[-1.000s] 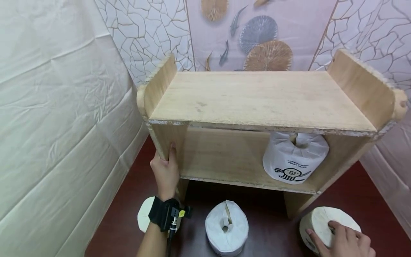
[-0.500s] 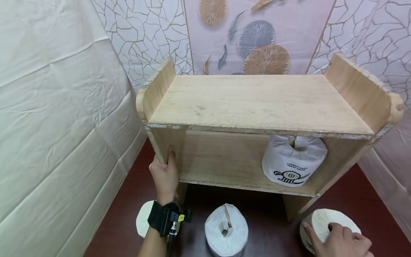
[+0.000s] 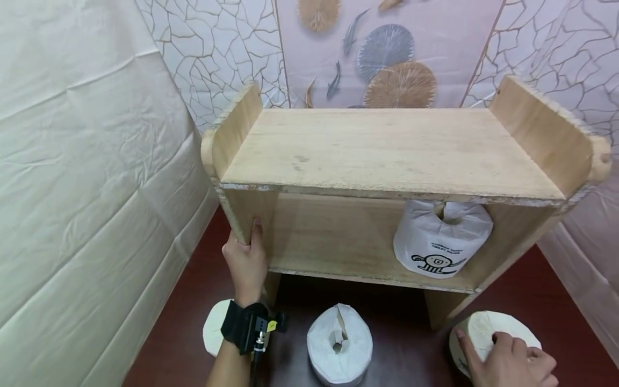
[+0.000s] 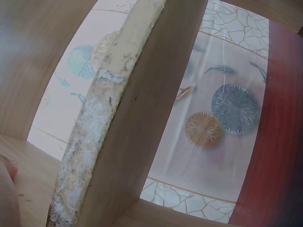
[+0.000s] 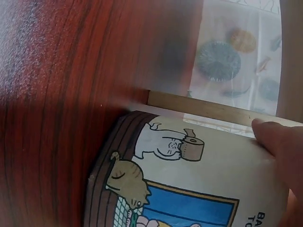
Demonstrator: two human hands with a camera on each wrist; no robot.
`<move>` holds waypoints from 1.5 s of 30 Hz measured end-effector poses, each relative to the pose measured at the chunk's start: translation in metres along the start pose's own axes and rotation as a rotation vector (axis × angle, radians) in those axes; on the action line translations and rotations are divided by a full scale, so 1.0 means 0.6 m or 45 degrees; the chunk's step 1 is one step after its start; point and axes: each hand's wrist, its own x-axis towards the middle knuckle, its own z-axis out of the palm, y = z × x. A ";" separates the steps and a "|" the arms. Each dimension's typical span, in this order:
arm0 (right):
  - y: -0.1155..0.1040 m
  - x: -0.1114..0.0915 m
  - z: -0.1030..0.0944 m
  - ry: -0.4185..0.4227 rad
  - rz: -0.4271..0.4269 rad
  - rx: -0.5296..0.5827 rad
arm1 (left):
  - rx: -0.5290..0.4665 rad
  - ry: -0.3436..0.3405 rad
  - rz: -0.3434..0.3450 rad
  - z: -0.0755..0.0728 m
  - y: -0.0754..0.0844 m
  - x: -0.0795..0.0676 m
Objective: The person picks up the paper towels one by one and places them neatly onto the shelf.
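My left hand (image 3: 245,263) grips the front edge of the left side panel of a wooden shelf unit (image 3: 382,150). Its thumb lies on the panel's inner face, and the other fingers are hidden behind. At the lower right my right hand (image 3: 515,363) holds a wrapped toilet roll (image 3: 498,325) by its top, thumb at the left. In the right wrist view this toilet roll (image 5: 222,156) has a wrapper printed with cartoon animals, close to the dark red tabletop. Another toilet roll (image 3: 437,252) stands on the middle shelf, at the right end.
In front of the unit a white toilet roll (image 3: 339,349) stands on the dark red table (image 3: 159,333). Another roll (image 3: 215,328) is partly hidden behind my left wrist. Pale cloth (image 3: 96,188) hangs at the left, and a patterned backdrop (image 3: 329,64) rises behind the unit.
The whole head view shifts slightly. My right thumb has moved a little up and left on the roll. My left hand keeps its grip on the panel.
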 end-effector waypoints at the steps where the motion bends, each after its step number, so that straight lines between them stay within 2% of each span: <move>1: 0.000 0.000 0.001 0.001 -0.001 -0.001 | 0.001 -0.003 -0.006 -0.001 0.000 -0.001; 5: 0.000 -0.004 0.001 0.021 -0.013 -0.035 | 0.008 -0.007 -0.028 -0.002 -0.004 -0.006; 11: -0.002 -0.012 0.001 0.096 -0.046 0.042 | 0.011 0.007 -0.028 -0.003 -0.003 -0.008; 16: -0.009 -0.011 -0.001 0.068 -0.017 0.019 | 0.000 0.007 -0.016 -0.002 -0.004 -0.005; 23: -0.014 -0.013 -0.001 0.109 -0.016 0.035 | -0.005 0.017 -0.005 -0.001 -0.005 -0.002; 30: -0.018 -0.010 -0.001 0.057 0.017 -0.054 | -0.021 0.004 0.009 0.000 -0.002 -0.001; 38: -0.014 -0.010 0.001 0.098 -0.009 -0.047 | -0.033 -0.016 -0.003 0.000 -0.003 -0.001; 45: -0.014 -0.006 -0.006 0.022 -0.013 -0.095 | -0.024 -0.010 0.016 0.000 0.001 -0.001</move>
